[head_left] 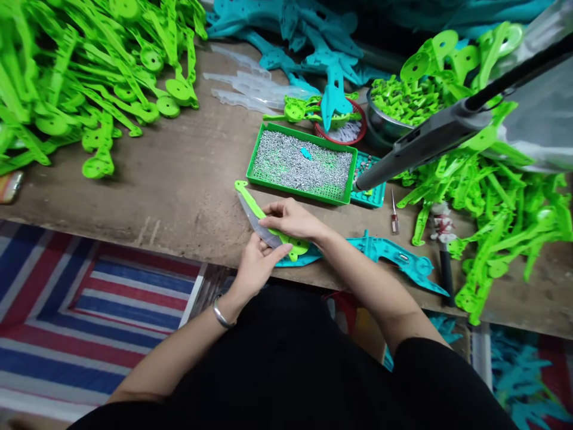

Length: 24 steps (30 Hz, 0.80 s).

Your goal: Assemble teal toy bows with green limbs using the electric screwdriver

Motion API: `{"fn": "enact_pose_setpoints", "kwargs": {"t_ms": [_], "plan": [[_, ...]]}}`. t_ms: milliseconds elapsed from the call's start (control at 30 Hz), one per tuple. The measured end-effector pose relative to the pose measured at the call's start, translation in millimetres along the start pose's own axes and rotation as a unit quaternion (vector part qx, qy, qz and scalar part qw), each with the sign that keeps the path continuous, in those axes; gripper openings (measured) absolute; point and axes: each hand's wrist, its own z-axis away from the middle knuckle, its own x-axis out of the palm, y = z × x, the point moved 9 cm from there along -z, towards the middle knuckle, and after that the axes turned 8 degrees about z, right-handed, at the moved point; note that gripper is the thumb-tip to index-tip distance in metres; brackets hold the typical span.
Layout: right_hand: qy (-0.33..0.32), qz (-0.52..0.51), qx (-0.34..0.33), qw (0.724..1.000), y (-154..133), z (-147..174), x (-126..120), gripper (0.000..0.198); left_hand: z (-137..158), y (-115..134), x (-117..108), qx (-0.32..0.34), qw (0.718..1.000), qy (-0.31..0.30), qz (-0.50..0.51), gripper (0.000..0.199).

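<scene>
Near the table's front edge, my left hand (256, 263) and my right hand (293, 220) both grip a lime-green curved plastic part (251, 203). A translucent blade-shaped plastic strip (250, 216) lies along the part's lower left side, pinched by the same fingers. The rounded end of the green part points toward my body, its narrow end away to the left. Under my hands and right forearm rests a long turquoise plastic piece (389, 249), partly covered. Whether the strip is seated in the green part I cannot tell.
Beyond my hands stands a green tray (299, 192) of small metal screws, beside a turquoise tray (376, 200). A grey pole-shaped tool (416, 140) slants in from the right. A screwdriver (394, 218) and a hammer (446, 269) lie nearby. Lime-green parts (58, 77) are heaped at left.
</scene>
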Motion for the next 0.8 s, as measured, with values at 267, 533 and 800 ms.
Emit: {"fn": "enact_pose_setpoints", "kwargs": {"t_ms": [267,533,800], "plan": [[0.021,0.061,-0.052,0.997,-5,0,-1,0.016,-6,-3,2,0.002,0.999,0.034,-0.006,0.064],[0.093,0.456,0.023,0.885,-6,42,-20,0.058,-4,-4,1,0.021,0.998,0.053,-0.012,0.059],[0.122,0.556,0.094,0.817,13,52,-22,0.058,1,-8,9,-0.017,0.998,0.001,-0.061,0.066]]}}
